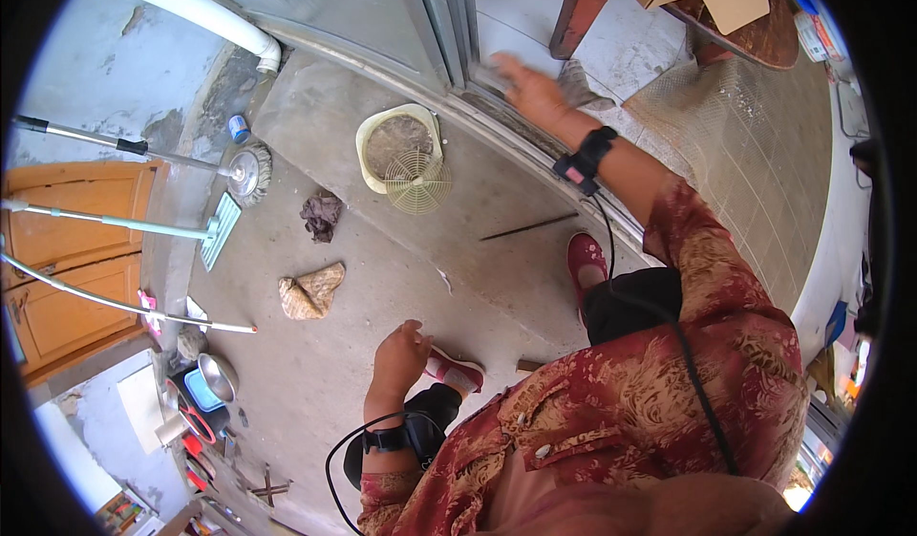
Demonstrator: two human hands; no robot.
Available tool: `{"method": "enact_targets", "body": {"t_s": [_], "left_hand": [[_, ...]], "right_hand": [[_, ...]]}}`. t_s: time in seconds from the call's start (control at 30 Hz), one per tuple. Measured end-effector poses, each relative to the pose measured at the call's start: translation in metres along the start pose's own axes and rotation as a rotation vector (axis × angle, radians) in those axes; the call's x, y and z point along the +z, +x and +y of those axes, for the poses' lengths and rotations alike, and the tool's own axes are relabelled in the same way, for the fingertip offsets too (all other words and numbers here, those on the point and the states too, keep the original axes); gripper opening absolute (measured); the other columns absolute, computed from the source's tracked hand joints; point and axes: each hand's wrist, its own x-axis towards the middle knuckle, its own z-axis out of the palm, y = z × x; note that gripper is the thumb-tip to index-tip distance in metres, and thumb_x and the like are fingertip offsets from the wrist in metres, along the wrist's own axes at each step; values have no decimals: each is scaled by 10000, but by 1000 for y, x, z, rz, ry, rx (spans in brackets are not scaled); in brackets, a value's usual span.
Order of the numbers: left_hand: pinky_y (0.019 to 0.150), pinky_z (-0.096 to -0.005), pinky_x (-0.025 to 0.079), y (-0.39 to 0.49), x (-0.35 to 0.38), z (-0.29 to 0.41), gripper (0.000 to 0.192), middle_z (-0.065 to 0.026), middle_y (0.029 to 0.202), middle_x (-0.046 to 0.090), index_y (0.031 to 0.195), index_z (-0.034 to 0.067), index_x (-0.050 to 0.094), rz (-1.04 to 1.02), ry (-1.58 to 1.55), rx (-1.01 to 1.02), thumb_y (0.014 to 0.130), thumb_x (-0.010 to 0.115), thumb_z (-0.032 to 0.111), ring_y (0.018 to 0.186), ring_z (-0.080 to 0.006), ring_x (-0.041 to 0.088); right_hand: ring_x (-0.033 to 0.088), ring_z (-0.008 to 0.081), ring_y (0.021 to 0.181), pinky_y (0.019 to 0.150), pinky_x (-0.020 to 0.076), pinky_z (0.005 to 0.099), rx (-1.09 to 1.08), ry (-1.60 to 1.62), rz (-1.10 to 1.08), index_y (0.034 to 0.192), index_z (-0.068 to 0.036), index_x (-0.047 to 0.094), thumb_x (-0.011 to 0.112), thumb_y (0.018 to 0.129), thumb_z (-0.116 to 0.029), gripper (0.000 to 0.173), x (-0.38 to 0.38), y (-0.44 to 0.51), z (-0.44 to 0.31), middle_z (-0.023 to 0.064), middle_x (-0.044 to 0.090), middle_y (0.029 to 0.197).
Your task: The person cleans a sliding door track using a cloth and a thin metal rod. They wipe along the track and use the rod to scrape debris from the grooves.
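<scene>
My right hand (pixel 534 95) is stretched out at the metal frame of a sliding door (pixel 458 27), slightly blurred, its fingers apart with nothing visible in them. A grey cloth (pixel 584 86) lies just beyond it on the tiles; whether the hand touches the frame is unclear. My left hand (pixel 402 355) hangs above the concrete floor (pixel 430 285), beside my red left shoe (pixel 455 370). Its fingers curl loosely and nothing shows in them. A thin dark rod (pixel 530 226) rests on the concrete near my right shoe (pixel 587 256).
A pale yellow plastic ring (pixel 367 138) with a round grille (pixel 419 181) sits by the threshold. A dark crumpled rag (pixel 321 217) and tan cloth (pixel 312 292) lie on the floor. A spin mop (pixel 248 173) and green squeegee (pixel 221 231) stand left. A wooden stool (pixel 766 41) is inside.
</scene>
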Motion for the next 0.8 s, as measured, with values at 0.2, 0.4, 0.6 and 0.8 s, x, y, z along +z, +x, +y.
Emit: {"method": "enact_targets", "body": {"t_s": [0.2, 0.4, 0.6, 0.8], "left_hand": [[790, -443, 522, 1, 3, 1, 320, -179, 982, 682, 1096, 20, 613, -25, -54, 23, 851, 649, 223, 905, -366, 652], [786, -451, 523, 1, 2, -4, 313, -191, 978, 677, 1088, 15, 610, 3, -18, -7, 851, 646, 215, 907, -378, 649], [792, -458, 521, 1, 4, -3, 313, -197, 977, 675, 1091, 14, 611, -30, 13, -7, 848, 645, 209, 910, -386, 646], [774, -441, 516, -1, 7, -3, 305, -206, 950, 677, 1110, 23, 605, -1, -50, 62, 868, 606, 209, 905, -389, 649]], "right_hand": [[529, 360, 1188, 997, 438, 417, -448, -170, 24, 1213, -61, 588, 493, 921, -83, 308, 91, 3, 20, 166, 611, 1239], [603, 356, 1044, 886, 494, 408, -152, -38, 169, 1170, -59, 584, 614, 859, -119, 319, 52, -6, 7, 179, 642, 1115], [567, 364, 1015, 874, 479, 421, -71, -3, 192, 1146, -50, 555, 695, 782, -137, 399, 56, -10, -18, 183, 591, 1065], [519, 359, 1057, 923, 464, 412, -275, -299, 26, 1127, -25, 616, 595, 799, -46, 329, 94, -11, -7, 157, 568, 1068]]}}
